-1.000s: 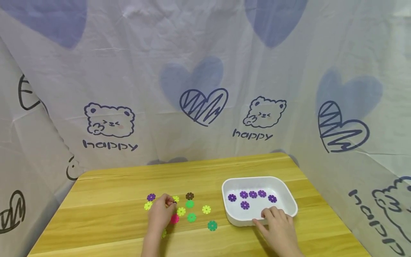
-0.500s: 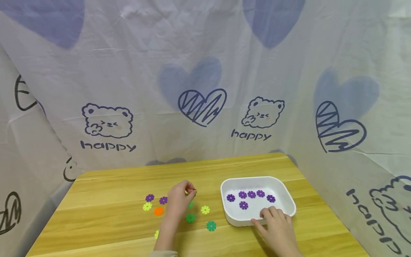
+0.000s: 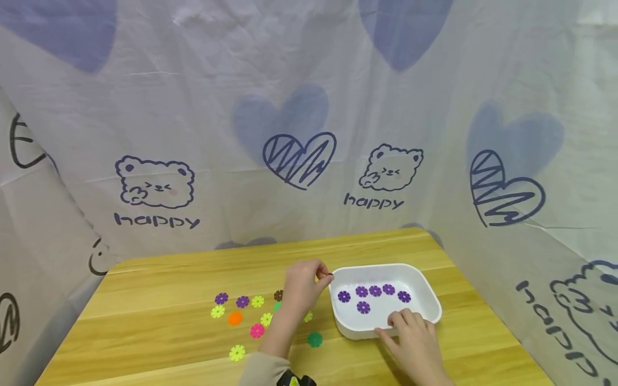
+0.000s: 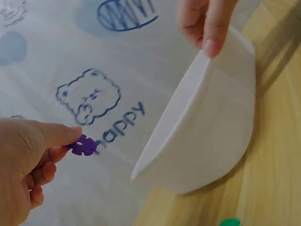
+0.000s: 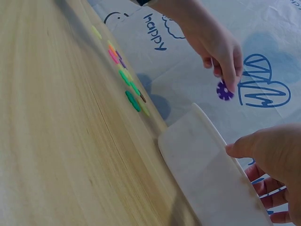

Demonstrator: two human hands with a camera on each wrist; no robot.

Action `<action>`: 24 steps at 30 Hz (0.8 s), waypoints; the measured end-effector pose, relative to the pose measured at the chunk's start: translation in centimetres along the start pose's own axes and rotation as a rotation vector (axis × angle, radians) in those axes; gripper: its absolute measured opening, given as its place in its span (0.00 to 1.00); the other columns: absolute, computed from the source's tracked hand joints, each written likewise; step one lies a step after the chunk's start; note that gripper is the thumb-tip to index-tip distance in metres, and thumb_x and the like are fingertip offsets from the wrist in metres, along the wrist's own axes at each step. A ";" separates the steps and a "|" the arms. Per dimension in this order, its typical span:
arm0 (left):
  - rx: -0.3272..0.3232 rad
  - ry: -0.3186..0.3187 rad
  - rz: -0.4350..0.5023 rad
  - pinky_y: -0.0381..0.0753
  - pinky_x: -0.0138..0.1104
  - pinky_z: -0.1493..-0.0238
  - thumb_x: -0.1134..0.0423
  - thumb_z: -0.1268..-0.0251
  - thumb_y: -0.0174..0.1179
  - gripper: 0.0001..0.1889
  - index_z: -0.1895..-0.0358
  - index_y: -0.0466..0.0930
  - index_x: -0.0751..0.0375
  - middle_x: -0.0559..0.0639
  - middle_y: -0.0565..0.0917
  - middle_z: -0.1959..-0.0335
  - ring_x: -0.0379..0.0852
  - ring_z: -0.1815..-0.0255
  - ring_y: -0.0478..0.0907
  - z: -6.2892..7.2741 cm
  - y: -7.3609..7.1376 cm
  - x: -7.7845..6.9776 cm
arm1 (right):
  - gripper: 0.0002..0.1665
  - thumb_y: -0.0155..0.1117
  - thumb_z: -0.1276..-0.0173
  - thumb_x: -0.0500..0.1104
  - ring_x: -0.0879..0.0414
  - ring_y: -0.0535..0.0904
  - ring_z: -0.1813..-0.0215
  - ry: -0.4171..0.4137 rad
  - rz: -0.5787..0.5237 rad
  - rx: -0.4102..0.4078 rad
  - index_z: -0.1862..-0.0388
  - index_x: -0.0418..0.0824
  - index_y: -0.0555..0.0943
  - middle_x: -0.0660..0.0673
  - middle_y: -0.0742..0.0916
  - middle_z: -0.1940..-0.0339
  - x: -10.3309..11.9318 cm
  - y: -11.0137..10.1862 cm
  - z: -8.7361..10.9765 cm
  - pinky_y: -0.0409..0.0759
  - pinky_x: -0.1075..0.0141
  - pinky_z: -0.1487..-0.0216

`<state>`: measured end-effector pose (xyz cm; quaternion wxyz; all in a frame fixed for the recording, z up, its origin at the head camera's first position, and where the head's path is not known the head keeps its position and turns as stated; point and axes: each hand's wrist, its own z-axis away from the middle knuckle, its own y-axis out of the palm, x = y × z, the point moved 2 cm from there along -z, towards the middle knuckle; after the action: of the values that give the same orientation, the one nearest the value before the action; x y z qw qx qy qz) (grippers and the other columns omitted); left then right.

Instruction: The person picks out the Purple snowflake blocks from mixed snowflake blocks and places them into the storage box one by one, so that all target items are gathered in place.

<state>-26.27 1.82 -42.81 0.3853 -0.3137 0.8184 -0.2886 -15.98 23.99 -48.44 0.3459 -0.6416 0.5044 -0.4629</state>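
Your left hand (image 3: 303, 284) pinches a purple disc (image 4: 83, 145) near the white tray's (image 3: 354, 332) far left corner; your right hand (image 3: 416, 343) grips its near rim. Carrying seems underway; next likely calls for releasing the disc inside.

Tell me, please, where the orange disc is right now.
In the head view, the orange disc lies on the wooden table, left of the white tray, between a yellow piece on its left and a pink piece to its lower right.
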 end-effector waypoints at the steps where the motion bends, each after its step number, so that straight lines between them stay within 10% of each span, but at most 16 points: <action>1: 0.003 0.018 -0.005 0.73 0.38 0.56 0.55 0.44 0.70 0.07 0.71 0.82 0.50 0.40 0.83 0.75 0.39 0.70 0.74 -0.1 0.4 -0.2 | 0.17 0.69 0.40 0.58 0.50 0.74 0.54 -0.002 0.000 -0.003 0.67 0.48 0.77 0.50 0.78 0.63 0.0 0.0 0.0 0.69 0.46 0.46; 24: 0.201 0.253 -0.124 0.72 0.33 0.53 0.46 0.44 0.68 0.10 0.72 0.81 0.44 0.38 0.81 0.67 0.38 0.62 0.73 -1.0 8.7 -4.4 | 0.17 0.70 0.41 0.57 0.51 0.74 0.56 -0.038 0.008 -0.065 0.68 0.48 0.77 0.50 0.79 0.63 0.0 0.1 0.2 0.69 0.49 0.49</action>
<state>-27.40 10.88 -46.49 0.2901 -0.2844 0.8065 -0.4295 -15.82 24.00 -48.60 0.3364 -0.6592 0.5151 -0.4325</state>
